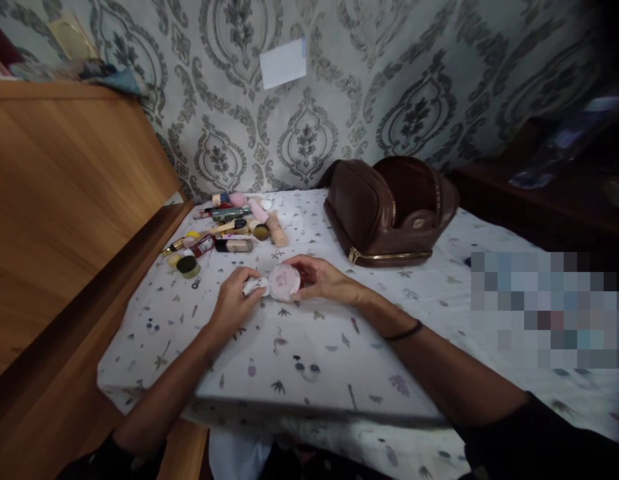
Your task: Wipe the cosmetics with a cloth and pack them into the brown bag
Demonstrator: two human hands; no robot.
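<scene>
Near the middle of the white patterned cloth (289, 353), my right hand (322, 279) grips a round, pale pink compact (284, 283) by its right side. My left hand (235, 297), just left of it, pinches a small white item (254, 286), perhaps a tissue or pad, which meets the compact's left edge. Behind my left hand lies a group of cosmetics, with a dark-lidded jar (188, 267), a foundation bottle (234, 246), a green tube (231, 213) and a beige tube (277, 230). An unzipped brown bag (362, 200) stands behind my right hand.
A wooden cabinet (74, 193) borders the cloth on the left. Patterned wallpaper with a white card (283, 64) rises behind. Dark furniture (529, 200) stands at the right, and a blurred, pixelated patch covers part of the cloth there.
</scene>
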